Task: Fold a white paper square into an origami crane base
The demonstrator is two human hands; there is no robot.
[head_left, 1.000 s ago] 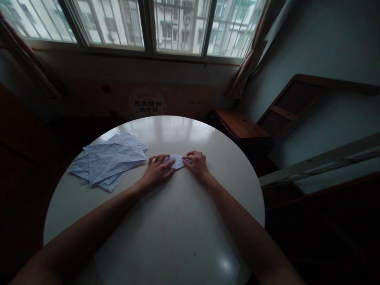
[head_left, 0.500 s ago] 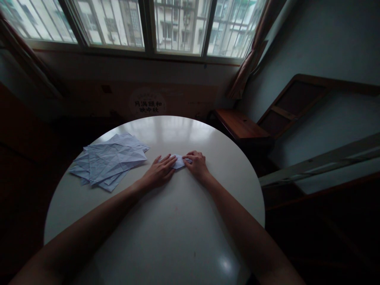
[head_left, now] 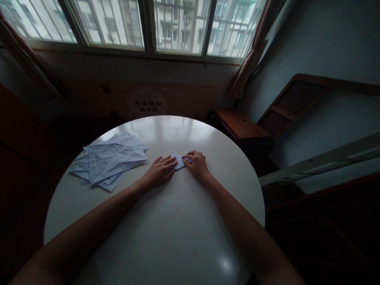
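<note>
A small folded piece of white paper [head_left: 179,161] lies on the round white table [head_left: 166,229], between my two hands. My left hand [head_left: 158,172] rests flat on its left part, fingers stretched out and pressing down. My right hand [head_left: 196,163] has its fingers curled, the fingertips pinching or pressing the paper's right end. Most of the paper is hidden under the fingers.
A loose pile of creased white sheets [head_left: 108,160] lies on the table's left side. Beyond the table are a window wall, a wooden bench [head_left: 240,126] at the right and a leaning wooden frame [head_left: 297,99]. The table edge drops off close at the right.
My left hand's fingers have flattened and slid slightly right over the paper, covering more of it. My right hand has stayed where it was.
</note>
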